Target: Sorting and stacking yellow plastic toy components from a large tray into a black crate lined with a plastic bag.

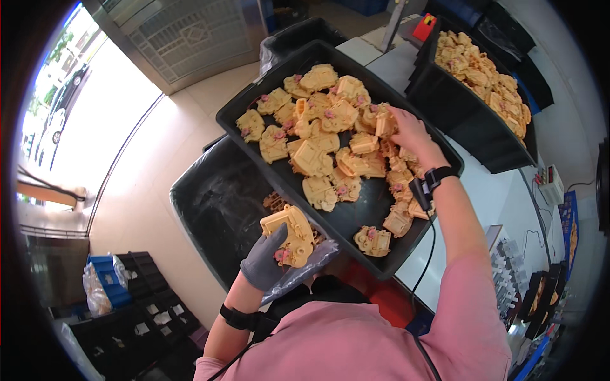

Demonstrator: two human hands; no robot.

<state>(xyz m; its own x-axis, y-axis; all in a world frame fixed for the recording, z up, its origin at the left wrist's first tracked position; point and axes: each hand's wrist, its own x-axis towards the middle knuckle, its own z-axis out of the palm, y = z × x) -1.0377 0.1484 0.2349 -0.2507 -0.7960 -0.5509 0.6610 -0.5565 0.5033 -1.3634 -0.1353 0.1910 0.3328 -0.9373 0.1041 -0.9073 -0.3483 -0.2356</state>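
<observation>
My left hand (pixel 265 261), in a grey glove, is closed round the edge of a cream-yellow moulded plastic housing (pixel 298 232) with a small pink piece near its lower end. It holds the housing above the black bin at the tray's near left side. My bare right hand (pixel 412 132) reaches into the large black tray (pixel 362 213), its fingers curled against a similar plastic housing (pixel 384 122) near the tray's far right wall. Many more housings (pixel 311 157) lie heaped in the tray, several with pink pieces. One housing (pixel 372 241) lies apart at the near corner.
A black bin (pixel 216 197) with a plastic liner stands under the tray's left side. At the far right, a black crate (pixel 470 127) is heaped with similar parts on a white table (pixel 489 197). Dark crates (pixel 127 330) stand on the floor at lower left. A cable (pixel 427 260) hangs from my right wrist.
</observation>
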